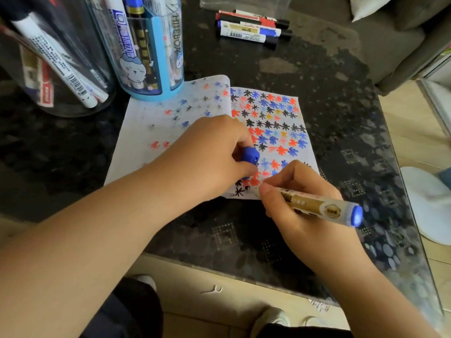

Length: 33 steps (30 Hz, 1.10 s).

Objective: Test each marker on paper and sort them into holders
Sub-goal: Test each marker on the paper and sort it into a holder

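Observation:
A sheet of paper (151,128) covered with red, blue and black star marks lies on the dark table. My right hand (302,215) grips a gold-and-white marker (317,206) with a blue end, its tip down at the paper's near edge. My left hand (207,157) rests on the paper and holds the blue cap (250,155). A blue cartoon holder (151,50) with markers stands at the paper's far left corner. Beside it at the left is a clear holder (56,64) with more markers.
Several capped markers (251,29) lie in a pile at the table's far side, near a clear container (246,3). A grey sofa (390,32) is behind the table. The table's right edge (400,172) borders a wooden floor with a white slipper (427,203).

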Tool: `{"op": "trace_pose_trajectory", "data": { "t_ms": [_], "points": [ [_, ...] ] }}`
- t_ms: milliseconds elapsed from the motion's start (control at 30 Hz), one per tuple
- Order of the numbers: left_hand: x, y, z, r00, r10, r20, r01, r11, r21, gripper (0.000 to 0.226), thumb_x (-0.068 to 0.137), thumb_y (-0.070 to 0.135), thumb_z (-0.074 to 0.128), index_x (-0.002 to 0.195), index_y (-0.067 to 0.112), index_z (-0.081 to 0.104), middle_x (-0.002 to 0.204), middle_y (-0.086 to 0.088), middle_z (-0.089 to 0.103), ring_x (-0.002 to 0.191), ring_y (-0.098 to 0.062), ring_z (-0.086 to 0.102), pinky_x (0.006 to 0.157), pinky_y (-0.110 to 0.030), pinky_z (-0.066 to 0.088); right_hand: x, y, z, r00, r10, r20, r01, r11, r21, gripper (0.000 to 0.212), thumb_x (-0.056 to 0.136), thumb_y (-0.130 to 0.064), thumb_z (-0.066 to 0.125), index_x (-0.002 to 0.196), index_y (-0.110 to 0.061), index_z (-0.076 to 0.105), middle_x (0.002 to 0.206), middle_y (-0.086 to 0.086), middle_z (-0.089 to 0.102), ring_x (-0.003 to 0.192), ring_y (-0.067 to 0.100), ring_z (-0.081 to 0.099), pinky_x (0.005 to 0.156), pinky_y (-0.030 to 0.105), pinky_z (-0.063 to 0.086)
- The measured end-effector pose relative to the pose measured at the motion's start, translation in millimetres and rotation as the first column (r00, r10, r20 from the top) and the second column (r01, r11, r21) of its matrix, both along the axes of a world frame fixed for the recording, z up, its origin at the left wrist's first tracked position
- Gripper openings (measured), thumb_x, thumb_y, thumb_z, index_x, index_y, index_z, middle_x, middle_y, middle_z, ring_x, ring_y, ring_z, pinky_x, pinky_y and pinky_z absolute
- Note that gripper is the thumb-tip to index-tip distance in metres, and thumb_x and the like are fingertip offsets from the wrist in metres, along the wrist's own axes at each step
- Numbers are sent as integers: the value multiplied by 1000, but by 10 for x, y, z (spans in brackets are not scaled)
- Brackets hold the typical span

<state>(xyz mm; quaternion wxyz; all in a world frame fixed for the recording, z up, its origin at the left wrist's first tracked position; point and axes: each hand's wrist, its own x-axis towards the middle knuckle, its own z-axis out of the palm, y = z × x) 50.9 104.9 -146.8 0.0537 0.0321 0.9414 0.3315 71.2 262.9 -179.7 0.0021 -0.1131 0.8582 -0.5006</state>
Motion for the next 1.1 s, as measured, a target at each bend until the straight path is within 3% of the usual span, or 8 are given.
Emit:
{"op": "trace_pose_trajectory", "data": {
  "t_ms": [167,467,600,700,767,833,933,1100],
  "points": [
    [-8,12,-16,1000,9,-9,-9,1000,-11,26,76,37,72,100,28,67,81,12,60,76,-5,55,69,-14,43,32,48,33,1000,-15,2,15,1000,17,16,71,-24,62,62,-16,52,51,-3,57,42,5,48,46,9,32],
    [-8,29,-25,1000,16,0,-16,1000,7,20,76,36,72,94,28,67,81,10,62,76,-7,58,72,-24,48,45,22,46,999,14,30,-14,1000,7,13,72,-29,64,65,-20,58,57,-3,63,47,9,56,48,13,39],
    [-5,32,-22,1000,25,2,-25,1000,1,20,77,36,71,95,27,67,82,8,63,77,-8,59,73,-26,50,28,9,24,999,-10,-52,12,999,49,14,73,-28,65,65,-20,57,62,-2,66,50,11,59,47,15,41],
    [-4,40,-16,1000,28,10,-28,1000,-6,24,78,37,70,100,27,67,86,6,66,80,-10,60,78,-31,51,41,41,53,1000,14,11,-15,999,45,17,73,-28,63,63,-18,54,54,-4,59,44,7,49,45,11,34],
    [-2,40,-7,999,31,13,-31,1000,4,24,78,36,71,100,27,67,87,6,66,80,-10,60,80,-32,52,52,50,63,999,7,38,-9,999,34,16,72,-32,63,65,-19,57,56,-5,62,46,8,54,46,14,40],
    [-2,42,1,999,38,13,-38,999,15,23,78,36,71,99,27,67,86,7,65,80,-10,60,80,-32,51,48,28,37,1000,10,19,-10,1000,25,12,73,-32,65,67,-23,60,61,-5,66,51,11,61,49,16,45],
    [-4,43,6,999,43,13,-43,999,6,22,78,36,71,98,28,66,85,7,65,79,-10,60,78,-30,51,22,16,24,999,12,-48,-9,998,67,13,73,-26,66,64,-23,57,60,-5,64,49,10,59,48,10,39],
    [-12,36,-1,999,36,0,-36,999,22,22,79,34,70,99,28,66,82,10,63,75,-7,58,69,-20,47,59,48,86,998,-40,54,43,998,-54,17,74,-28,63,65,-17,53,55,3,57,43,6,45,43,15,34]
  ]
}}
